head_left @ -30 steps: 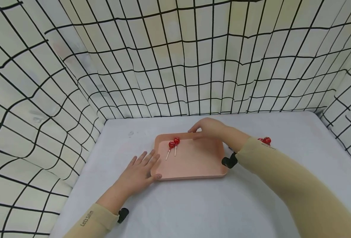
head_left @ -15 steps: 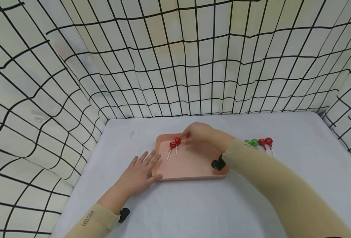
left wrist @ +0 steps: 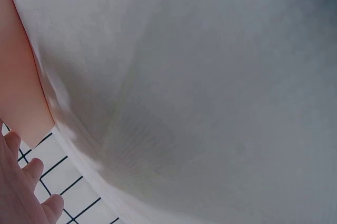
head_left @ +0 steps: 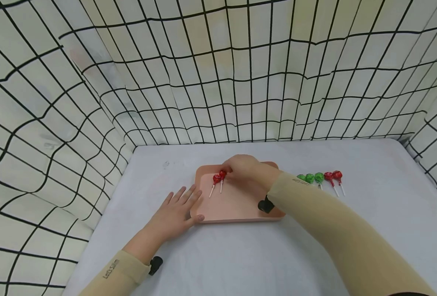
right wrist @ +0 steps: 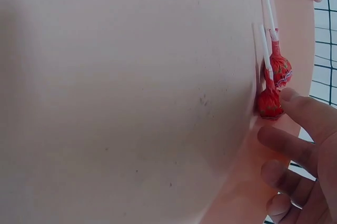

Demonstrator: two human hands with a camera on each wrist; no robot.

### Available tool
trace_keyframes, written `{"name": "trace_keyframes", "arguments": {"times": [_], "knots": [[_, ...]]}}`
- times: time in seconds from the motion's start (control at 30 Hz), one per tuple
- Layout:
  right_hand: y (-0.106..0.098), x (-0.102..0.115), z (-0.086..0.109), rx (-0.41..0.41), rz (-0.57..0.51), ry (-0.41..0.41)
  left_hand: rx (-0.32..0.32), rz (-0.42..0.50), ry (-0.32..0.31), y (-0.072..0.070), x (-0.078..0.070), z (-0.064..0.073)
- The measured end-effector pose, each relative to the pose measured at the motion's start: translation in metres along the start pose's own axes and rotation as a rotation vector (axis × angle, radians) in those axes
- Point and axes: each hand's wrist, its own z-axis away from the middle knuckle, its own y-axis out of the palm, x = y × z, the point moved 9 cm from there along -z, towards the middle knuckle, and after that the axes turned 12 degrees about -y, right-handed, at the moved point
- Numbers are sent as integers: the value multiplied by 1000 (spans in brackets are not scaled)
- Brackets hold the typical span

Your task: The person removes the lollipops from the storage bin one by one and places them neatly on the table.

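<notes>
In the head view a pink tray [head_left: 240, 207] lies on the white table with two red lollipops in its upper left part. My left hand [head_left: 172, 216] rests flat at the tray's left edge, fingers spread over the rim. My right hand [head_left: 242, 166] reaches across the tray's far side to the nearer red lollipop [right wrist: 270, 103]. One fingertip overlaps that candy's head in the right wrist view, while the other fingers stand apart from it, loosely bent. The other red lollipop [right wrist: 281, 71] lies beside it. Only part of the left hand [left wrist: 26, 187] shows in the left wrist view.
Right of the tray, green lollipops [head_left: 310, 178] and red lollipops [head_left: 333, 176] lie in a row, partly hidden by the right sleeve [head_left: 326, 222]. Black-gridded white walls [head_left: 263, 82] enclose the table [head_left: 218, 255] at the back and sides.
My right hand has moved left along the tray's far rim to the red lollipops. The row of lollipops at right has come out from behind the sleeve. My left hand stays put.
</notes>
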Motion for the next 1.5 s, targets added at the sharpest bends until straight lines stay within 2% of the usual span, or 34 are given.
{"name": "trace_keyframes", "arguments": {"times": [0.27,0.43,0.77,0.93,1.33,1.5], "knots": [[4,3,-2,39,50,16,-6,3,10,-2,-3,-1],[5,3,0,54,44,22,8,0,1,-2,-2,0],[8,2,14,69,-91,-30,10,-8,-9,0,0,-1],[7,3,22,70,-121,-59,15,-10,-17,2,0,-1],[6,-5,23,17,-186,-2,12,-2,-13,-1,0,0],[8,-2,17,25,-170,29,14,-3,-13,-3,-2,1]]}}
